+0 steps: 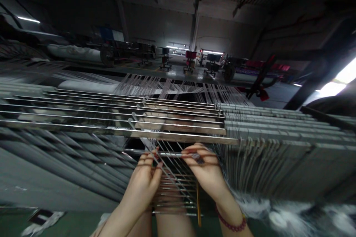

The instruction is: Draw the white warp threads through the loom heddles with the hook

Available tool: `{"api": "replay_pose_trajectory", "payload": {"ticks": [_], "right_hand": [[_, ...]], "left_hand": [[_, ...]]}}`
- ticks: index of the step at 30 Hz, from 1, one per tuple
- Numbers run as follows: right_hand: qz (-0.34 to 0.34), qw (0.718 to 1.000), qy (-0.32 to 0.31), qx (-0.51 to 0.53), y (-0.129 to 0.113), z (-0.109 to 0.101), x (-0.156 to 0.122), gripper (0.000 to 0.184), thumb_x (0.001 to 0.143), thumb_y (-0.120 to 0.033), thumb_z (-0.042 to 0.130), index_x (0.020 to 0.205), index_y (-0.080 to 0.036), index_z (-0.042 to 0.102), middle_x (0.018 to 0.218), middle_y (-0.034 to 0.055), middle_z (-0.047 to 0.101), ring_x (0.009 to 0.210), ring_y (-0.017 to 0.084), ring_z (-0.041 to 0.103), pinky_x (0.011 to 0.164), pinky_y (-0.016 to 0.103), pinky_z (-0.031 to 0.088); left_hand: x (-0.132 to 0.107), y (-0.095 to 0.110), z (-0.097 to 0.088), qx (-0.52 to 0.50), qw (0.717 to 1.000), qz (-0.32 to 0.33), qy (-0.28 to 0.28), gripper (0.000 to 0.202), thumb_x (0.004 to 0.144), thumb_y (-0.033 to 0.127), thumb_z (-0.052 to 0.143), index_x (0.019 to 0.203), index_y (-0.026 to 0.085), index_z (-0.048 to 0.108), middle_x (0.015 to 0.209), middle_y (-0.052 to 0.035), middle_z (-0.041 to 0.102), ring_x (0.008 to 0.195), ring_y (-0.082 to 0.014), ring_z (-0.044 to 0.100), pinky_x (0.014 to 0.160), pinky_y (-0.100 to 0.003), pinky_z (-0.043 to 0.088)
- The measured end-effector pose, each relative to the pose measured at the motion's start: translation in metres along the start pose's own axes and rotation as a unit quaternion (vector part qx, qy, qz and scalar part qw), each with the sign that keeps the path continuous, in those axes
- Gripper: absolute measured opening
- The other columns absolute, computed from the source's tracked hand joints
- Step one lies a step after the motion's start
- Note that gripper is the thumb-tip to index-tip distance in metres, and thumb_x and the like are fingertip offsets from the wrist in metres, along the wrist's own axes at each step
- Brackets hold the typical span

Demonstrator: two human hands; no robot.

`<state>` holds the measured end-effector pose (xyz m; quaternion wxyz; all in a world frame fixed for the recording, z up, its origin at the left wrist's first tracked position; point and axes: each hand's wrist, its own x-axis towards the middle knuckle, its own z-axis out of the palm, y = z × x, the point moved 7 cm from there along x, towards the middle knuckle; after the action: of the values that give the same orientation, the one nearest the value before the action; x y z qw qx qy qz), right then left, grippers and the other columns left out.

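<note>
Warp threads (174, 177), pinching left hand (143, 181), right hand (201, 168)

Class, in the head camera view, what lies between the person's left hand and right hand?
In the head view, a horizontal steel rod and taut pale warp threads cross the gap between the left hand and right hand.

Polished steel bars (111, 132) are seen running across the loom, their smooth, glossy surfaces throwing back the light. Fine white yarn (155, 87) is shown with a soft, faintly silky sheen. The flat grey bands (264, 129) on the right appear matt, though whether they are cloth or yarn cannot be told. A thin yellow rod (198, 203) looks smooth. A red bead bracelet (230, 225) is glossy, and the green floor (11, 226) is dull.
</note>
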<state>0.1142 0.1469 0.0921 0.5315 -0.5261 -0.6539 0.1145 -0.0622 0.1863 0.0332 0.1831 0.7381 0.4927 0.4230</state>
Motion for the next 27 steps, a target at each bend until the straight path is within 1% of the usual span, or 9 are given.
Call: {"api": "replay_pose_trajectory", "payload": {"ticks": [3,6,10,14,17,19,23,25,27], "right_hand": [[-0.027,0.999,-0.036,-0.008,-0.003,0.002,-0.002,0.015,0.082,-0.015,0.061,0.087,-0.024,0.073,0.09,0.0021,0.073,0.096,0.021,0.063,0.096,0.038,0.045],[0.015,0.997,-0.068,-0.041,0.004,0.013,-0.002,0.016,0.081,-0.014,0.061,0.085,-0.024,0.073,0.091,0.0018,0.072,0.1,0.022,0.061,0.094,0.038,0.046],[0.041,0.994,-0.094,-0.024,0.007,0.024,-0.001,0.014,0.077,-0.012,0.064,0.076,-0.024,0.072,0.087,0.0001,0.072,0.094,0.019,0.064,0.085,0.032,0.052],[0.04,0.998,-0.05,-0.006,0.002,0.006,-0.002,0.005,0.077,-0.016,0.066,0.075,-0.02,0.069,0.083,0.002,0.071,0.083,0.019,0.066,0.078,0.031,0.054],[0.016,0.999,-0.039,0.006,-0.004,-0.004,-0.004,0.007,0.079,-0.02,0.065,0.082,-0.021,0.071,0.082,0.003,0.072,0.093,0.022,0.064,0.088,0.036,0.049],[0.004,0.997,-0.078,0.01,-0.006,0.003,-0.006,0.013,0.082,-0.017,0.061,0.086,-0.022,0.072,0.085,0.0031,0.072,0.095,0.021,0.063,0.089,0.036,0.049],[0.021,0.989,-0.145,0.028,-0.003,0.024,-0.009,0.018,0.08,-0.011,0.059,0.079,-0.021,0.073,0.088,0.0026,0.072,0.087,0.018,0.065,0.083,0.03,0.051],[0.04,0.992,-0.117,0.035,-0.001,0.019,-0.01,0.014,0.078,-0.011,0.061,0.074,-0.02,0.071,0.084,0.0031,0.07,0.082,0.018,0.065,0.079,0.029,0.052],[0.05,0.995,-0.08,0.042,-0.003,0.008,-0.012,0.008,0.077,-0.013,0.064,0.074,-0.018,0.069,0.08,0.0034,0.069,0.078,0.018,0.065,0.075,0.028,0.052]], "left_hand": [[0.0,0.003,-0.001,-0.04,0.998,-0.004,-0.054,0.022,0.082,0.024,0.047,0.088,0.013,0.065,0.096,-0.0144,0.068,0.097,-0.0274,0.061,0.089,-0.044,0.046],[-0.001,0.021,-0.006,-0.114,0.99,0.014,-0.079,0.022,0.085,0.023,0.046,0.084,0.017,0.066,0.091,-0.01,0.068,0.094,-0.0229,0.061,0.087,-0.038,0.047],[-0.007,0.034,-0.001,-0.116,0.987,0.043,-0.101,0.02,0.086,0.023,0.048,0.087,0.019,0.067,0.093,-0.009,0.066,0.097,-0.023,0.058,0.09,-0.039,0.043],[-0.011,0.008,0.006,-0.224,0.968,-0.075,-0.079,0.02,0.085,0.028,0.05,0.1,0.017,0.059,0.098,-0.0089,0.066,0.095,-0.022,0.061,0.087,-0.038,0.046],[-0.016,0.0,0.006,-0.317,0.929,-0.171,-0.085,0.033,0.083,0.033,0.054,0.111,0.016,0.051,0.074,-0.0016,0.066,0.071,-0.0182,0.065,0.068,-0.03,0.051],[-0.019,0.012,0.006,-0.321,0.925,-0.164,-0.124,0.028,0.083,0.034,0.054,0.104,0.016,0.057,0.061,0.0019,0.061,0.062,-0.0168,0.063,0.06,-0.026,0.049],[-0.024,0.036,0.005,-0.249,0.952,-0.056,-0.171,0.018,0.085,0.03,0.052,0.088,0.02,0.067,0.084,-0.0052,0.067,0.085,-0.0208,0.063,0.076,-0.03,0.047],[-0.026,0.026,0.005,-0.266,0.949,-0.086,-0.143,0.018,0.085,0.031,0.052,0.094,0.02,0.063,0.087,-0.0054,0.067,0.082,-0.0197,0.062,0.074,-0.03,0.047],[-0.027,0.007,0.005,-0.336,0.923,-0.16,-0.098,0.029,0.084,0.034,0.055,0.11,0.02,0.053,0.086,-0.0038,0.068,0.066,-0.0145,0.06,0.062,-0.025,0.047]]}}
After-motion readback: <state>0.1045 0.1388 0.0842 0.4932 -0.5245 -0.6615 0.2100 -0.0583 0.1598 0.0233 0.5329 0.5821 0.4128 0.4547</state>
